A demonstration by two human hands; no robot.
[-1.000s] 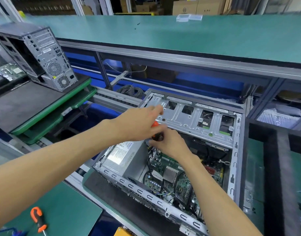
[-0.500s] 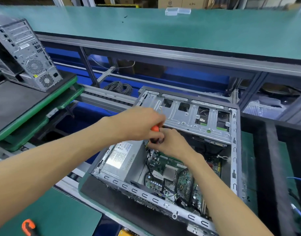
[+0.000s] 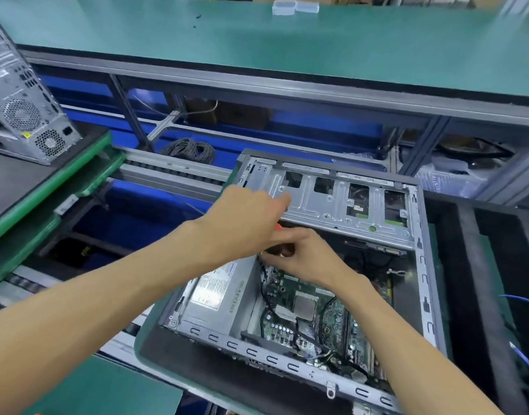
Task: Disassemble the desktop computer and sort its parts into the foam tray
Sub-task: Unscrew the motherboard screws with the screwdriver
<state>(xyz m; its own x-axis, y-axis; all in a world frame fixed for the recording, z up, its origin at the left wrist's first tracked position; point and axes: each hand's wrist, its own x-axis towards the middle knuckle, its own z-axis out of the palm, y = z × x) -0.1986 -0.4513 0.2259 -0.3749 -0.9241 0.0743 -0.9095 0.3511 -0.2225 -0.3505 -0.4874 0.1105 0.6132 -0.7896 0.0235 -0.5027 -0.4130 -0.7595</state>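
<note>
**Both hands at the drive cage of the opened desktop**

The open desktop computer [image 3: 302, 295] lies on its side on a dark mat at centre frame, its motherboard [image 3: 314, 319] exposed at about 5 o'clock of the hands and the silver power supply [image 3: 215, 295] at 7 o'clock of them. The left hand [image 3: 242, 223] has a narrow grip, curled round an orange-handled screwdriver [image 3: 277, 226], of which only a sliver shows at the edge of the metal drive cage [image 3: 332, 202]. The right hand [image 3: 305, 253] sits just below it, touching; its fingers curl toward the tool's dark shaft, but whether that grip holds it I cannot tell. The black foam tray [image 3: 466, 265] stands at 3 o'clock of the case. A second tower [image 3: 20, 97] stands on the surface at 10 o'clock.
</note>
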